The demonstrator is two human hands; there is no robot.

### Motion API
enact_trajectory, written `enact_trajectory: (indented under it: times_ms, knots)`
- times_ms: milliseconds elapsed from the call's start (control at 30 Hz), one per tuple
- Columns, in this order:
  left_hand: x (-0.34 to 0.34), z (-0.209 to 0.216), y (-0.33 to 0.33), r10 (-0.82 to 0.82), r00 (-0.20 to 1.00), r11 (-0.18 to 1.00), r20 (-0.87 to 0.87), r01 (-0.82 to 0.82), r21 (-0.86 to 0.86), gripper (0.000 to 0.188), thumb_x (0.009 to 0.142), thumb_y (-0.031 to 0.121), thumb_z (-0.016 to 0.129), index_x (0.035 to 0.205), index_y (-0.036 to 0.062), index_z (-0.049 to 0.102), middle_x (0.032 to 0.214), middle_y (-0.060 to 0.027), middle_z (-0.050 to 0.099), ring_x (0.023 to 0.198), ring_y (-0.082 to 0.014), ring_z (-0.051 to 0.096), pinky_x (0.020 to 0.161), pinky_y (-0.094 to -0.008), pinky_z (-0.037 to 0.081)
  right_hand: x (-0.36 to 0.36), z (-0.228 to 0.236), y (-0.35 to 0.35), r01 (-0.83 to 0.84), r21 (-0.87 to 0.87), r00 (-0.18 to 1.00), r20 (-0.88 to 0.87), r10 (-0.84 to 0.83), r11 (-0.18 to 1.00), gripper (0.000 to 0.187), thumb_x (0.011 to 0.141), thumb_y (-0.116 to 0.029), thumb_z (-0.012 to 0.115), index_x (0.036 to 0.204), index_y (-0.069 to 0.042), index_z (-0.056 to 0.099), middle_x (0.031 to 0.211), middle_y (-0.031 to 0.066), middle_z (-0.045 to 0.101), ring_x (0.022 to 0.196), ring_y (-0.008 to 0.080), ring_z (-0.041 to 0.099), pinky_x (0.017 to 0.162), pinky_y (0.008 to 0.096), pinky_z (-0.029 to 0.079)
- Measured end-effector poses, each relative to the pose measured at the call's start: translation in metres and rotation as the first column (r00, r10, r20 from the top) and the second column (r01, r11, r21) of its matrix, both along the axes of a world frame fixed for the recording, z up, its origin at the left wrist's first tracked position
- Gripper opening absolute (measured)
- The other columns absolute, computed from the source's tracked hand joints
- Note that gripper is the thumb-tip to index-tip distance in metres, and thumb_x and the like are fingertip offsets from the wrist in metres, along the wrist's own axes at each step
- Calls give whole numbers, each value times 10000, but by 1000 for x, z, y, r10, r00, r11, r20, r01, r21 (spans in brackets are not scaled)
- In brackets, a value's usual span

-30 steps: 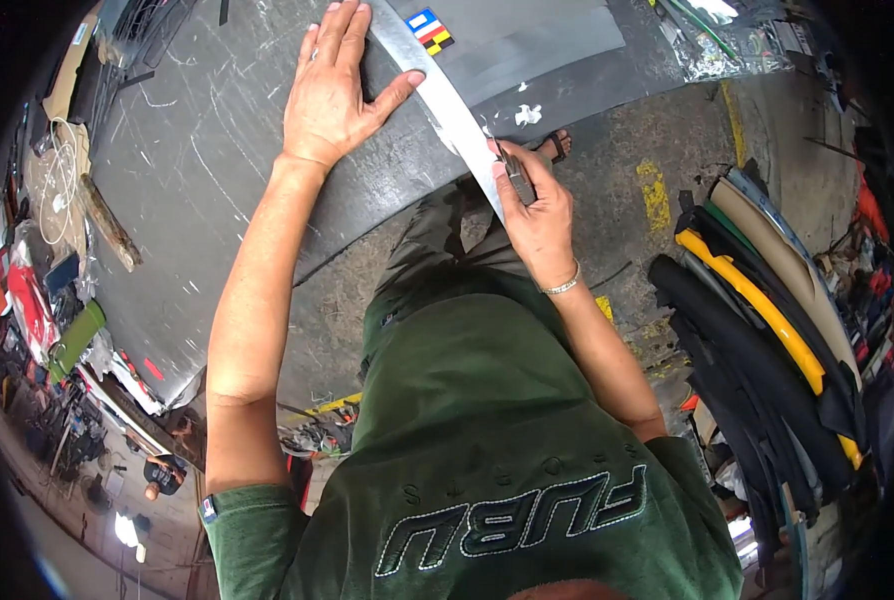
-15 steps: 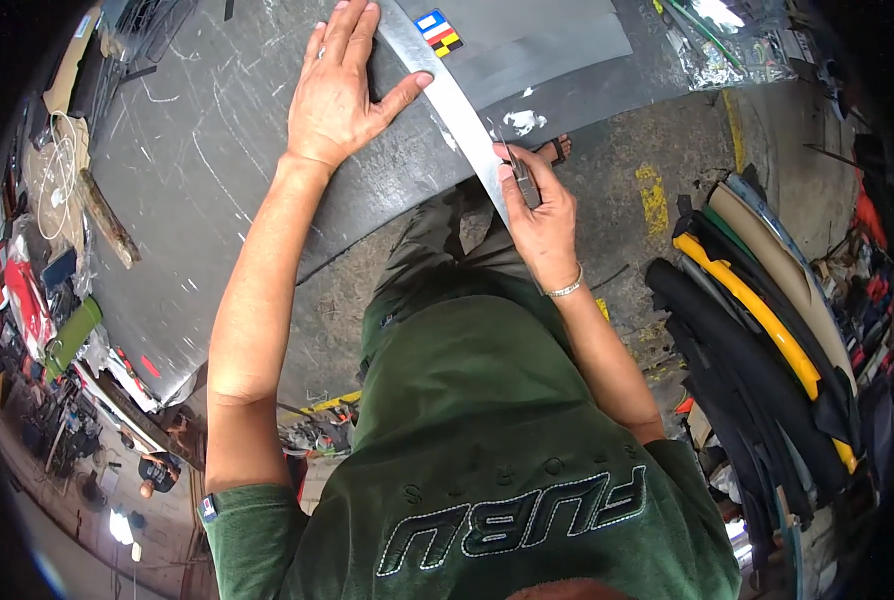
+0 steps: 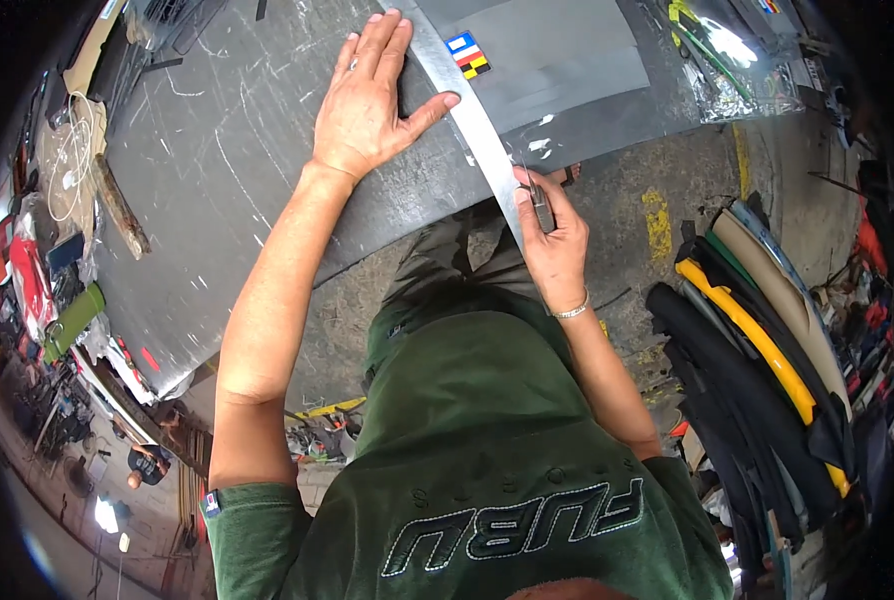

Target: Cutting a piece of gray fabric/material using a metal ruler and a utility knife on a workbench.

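Two hands: the left hand [image 3: 362,115] at eleven o'clock, the right hand [image 3: 559,250] at two. One metal strip [image 3: 479,125] toward twelve, one small tool [image 3: 542,212] between one and two, one grey sheet [image 3: 567,60] at one. One colourful patch [image 3: 469,55] at twelve. One ring [image 3: 353,64] at eleven, one bracelet [image 3: 573,309] at three. One yellow roll [image 3: 757,335] at three, one green roll [image 3: 74,322] at nine. One other person [image 3: 147,463] at eight.

Straightedge [image 3: 484,135]: on the counter [image 3: 267,230], near end past its edge
Left hand [image 3: 365,118]: left of the straightedge, thumb touching it
Right hand [image 3: 555,245]: at the near end, holding a knife [image 3: 542,208]
Sheet [image 3: 577,70]: right of the straightedge
Flag sticker [image 3: 469,54]: on the sheet
Material rolls [image 3: 747,310]: right of the counter
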State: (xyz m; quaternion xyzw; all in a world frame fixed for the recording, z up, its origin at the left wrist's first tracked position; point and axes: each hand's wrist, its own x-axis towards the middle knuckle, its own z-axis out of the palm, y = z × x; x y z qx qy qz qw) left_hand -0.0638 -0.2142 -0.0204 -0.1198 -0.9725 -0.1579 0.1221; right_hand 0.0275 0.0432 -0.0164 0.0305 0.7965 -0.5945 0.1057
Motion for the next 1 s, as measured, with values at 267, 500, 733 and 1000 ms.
enact_trajectory:
  times_ms: [267, 500, 733, 1000]
  knots:
    - [-1, 16, 6, 1, 980, 1000, 201, -7, 30, 986, 837, 517, 755, 1536, -55, 358, 1565, -287, 391, 1494, -429, 337, 1249, -524, 243, 0, 0, 2, -3, 30, 1000, 10, 3, 1000, 230, 1010, -117, 666, 1226, -49, 708, 1142, 58, 761, 1059, 114, 683, 942, 285, 519]
    - [-11, -30, -2, -189, 927, 771, -324, 345, 535, 965, 845, 508, 746, 1533, -54, 367, 1565, -290, 393, 1497, -428, 334, 1250, -517, 242, -1, 3, -1, -9, 9, 1000, 17, 8, 1000, 235, 1012, -118, 665, 1233, -54, 711, 1144, 60, 759, 1057, 111, 679, 946, 284, 516]
    - [0, 19, 9, 58, 972, 987, 229, -90, 134, 668, 963, 325, 608, 1493, -49, 449, 1564, -262, 421, 1501, -428, 329, 1253, -517, 228, -1, 4, 0, -1, 39, 1000, 0, 1, 999, 306, 938, -6, 680, 1239, -59, 700, 1122, 130, 761, 1059, 197, 737, 906, 301, 543]
    - [-1, 24, 9, 82, 970, 990, 228, -106, 96, 548, 1020, 267, 482, 1481, -30, 478, 1549, -232, 457, 1497, -423, 336, 1257, -509, 211, -1, -2, -1, 11, 55, 999, -31, -9, 998, 289, 938, -55, 693, 1225, -83, 702, 1093, 123, 761, 1024, 220, 752, 869, 311, 549]
